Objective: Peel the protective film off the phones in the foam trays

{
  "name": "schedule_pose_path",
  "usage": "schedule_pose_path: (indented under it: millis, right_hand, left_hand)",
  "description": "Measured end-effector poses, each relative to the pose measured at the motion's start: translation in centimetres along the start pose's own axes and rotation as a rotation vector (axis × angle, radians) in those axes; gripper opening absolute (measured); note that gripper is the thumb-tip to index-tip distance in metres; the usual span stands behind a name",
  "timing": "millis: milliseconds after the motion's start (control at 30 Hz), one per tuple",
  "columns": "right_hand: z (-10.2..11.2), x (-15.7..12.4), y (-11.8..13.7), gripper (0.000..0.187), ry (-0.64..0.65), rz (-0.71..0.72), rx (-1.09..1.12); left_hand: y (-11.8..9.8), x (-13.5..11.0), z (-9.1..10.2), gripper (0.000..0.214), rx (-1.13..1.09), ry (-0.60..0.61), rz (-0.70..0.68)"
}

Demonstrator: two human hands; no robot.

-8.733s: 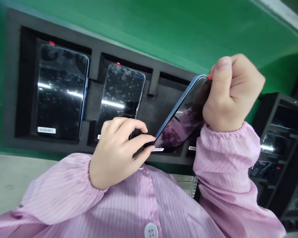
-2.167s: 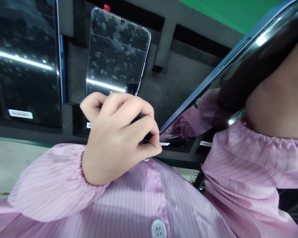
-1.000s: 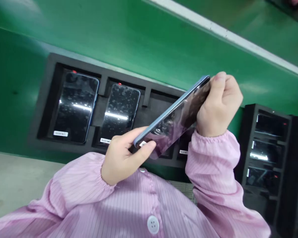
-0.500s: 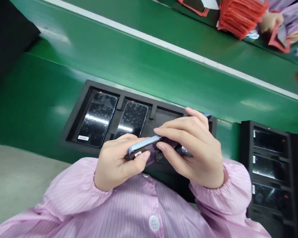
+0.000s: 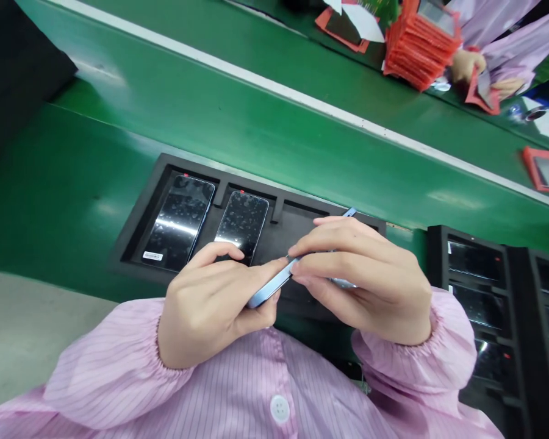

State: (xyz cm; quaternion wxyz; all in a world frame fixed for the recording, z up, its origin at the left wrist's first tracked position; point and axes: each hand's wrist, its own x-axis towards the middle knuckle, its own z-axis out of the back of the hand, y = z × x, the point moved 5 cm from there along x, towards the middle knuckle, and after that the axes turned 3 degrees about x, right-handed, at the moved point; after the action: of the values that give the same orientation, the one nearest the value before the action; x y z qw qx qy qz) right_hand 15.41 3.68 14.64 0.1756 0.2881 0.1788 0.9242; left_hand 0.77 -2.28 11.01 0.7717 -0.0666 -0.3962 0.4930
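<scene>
Left hand (image 5: 205, 305) and right hand (image 5: 370, 277) both pinch blue-edged smartphone (image 5: 269, 291); I'd grip edges only, clear of foam tray (image 5: 295, 227) at 11 o'clock.

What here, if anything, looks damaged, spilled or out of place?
Nothing looks spilled or broken. The leftmost phone and its neighbour in the black tray look odd: pale speckles blotch dark screens; on film or glass, I can't tell. The held phone is mostly hidden.

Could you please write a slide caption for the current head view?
Left hand grips a blue-edged phone, right hand touching its edge, near a black tray of phones.
</scene>
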Motion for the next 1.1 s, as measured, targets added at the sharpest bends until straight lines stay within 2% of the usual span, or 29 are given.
schedule_pose_path:
  millis: [67,167,300,400,567,733,900,1100]
  right_hand:
    - [-0.3,-0.1,0.2,0.006,-0.014,0.032,-0.065]
    - [-1.0,-0.4,0.4,0.007,-0.131,0.049,-0.148]
    - [-1.7,-1.1,0.3,0.01,-0.296,0.016,-0.018]
    - [-1.7,-1.4,0.1,0.011,-0.374,-0.021,0.082]
    - [-2.0,-1.9,-0.4,0.007,-0.387,-0.129,0.093]
    - [-2.0,-2.1,-0.6,0.007,-0.421,-0.286,0.028]
    - [-1.7,-1.7,0.1,0.008,-0.425,-0.342,-0.034]
    - [-1.7,-1.4,0.4,0.009,-0.404,-0.392,-0.049]
  left_hand:
    - [0.0,0.0,-0.1,0.02,0.012,-0.011,-0.016]
    - [0.1,-0.1,-0.3,0.019,0.01,-0.04,-0.001]
    - [0.3,-0.2,-0.7,0.017,-0.032,-0.078,0.001]
    - [0.5,-0.3,-0.9,0.02,-0.046,-0.069,0.004]
    - [1.1,-0.5,-0.9,0.02,-0.107,-0.066,0.058]
    - [1.7,-0.5,-1.1,0.017,-0.376,-0.038,0.17]
    - [2.2,-0.3,-1.0,0.024,-0.535,-0.069,0.272]
    - [2.4,-0.2,-1.2,0.015,-0.622,-0.024,0.347]
